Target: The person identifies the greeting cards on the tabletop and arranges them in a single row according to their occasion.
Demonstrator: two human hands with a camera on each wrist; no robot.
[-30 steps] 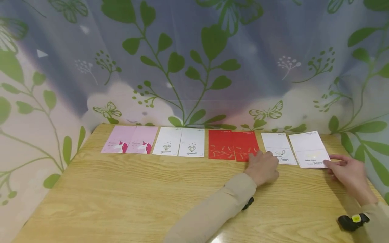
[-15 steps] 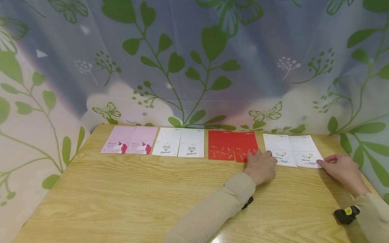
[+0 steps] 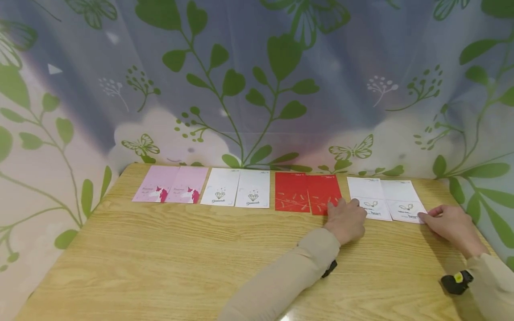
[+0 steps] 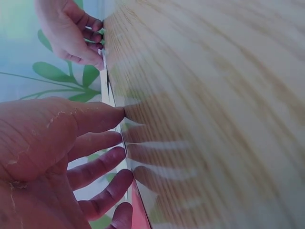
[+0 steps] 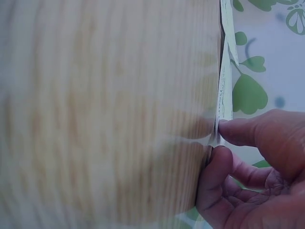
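Observation:
On the table (image 3: 201,249) at the right lie two white cards with a winged motif and lettering, the left one (image 3: 367,189) and the right one (image 3: 401,191); they touch or slightly overlap. My right hand (image 3: 451,227) pinches the right card's lower right corner; in the right wrist view its thumb presses the edge above the curled index finger. My left hand (image 3: 346,221) rests with spread, slightly bent fingertips between the right red card (image 3: 324,189) and the left white card, hiding a corner of each. In the left wrist view its fingertips touch the surface.
Further left along the far edge lie another red card (image 3: 291,191), two white cards with diamonds (image 3: 220,183) and two pink unicorn cards (image 3: 156,183). A leaf-patterned curtain (image 3: 257,80) hangs right behind the table and along both sides.
My right hand has moved left, bringing the right white card against its neighbour and straightening it; the gap between them is gone. My left hand has stayed nearly still.

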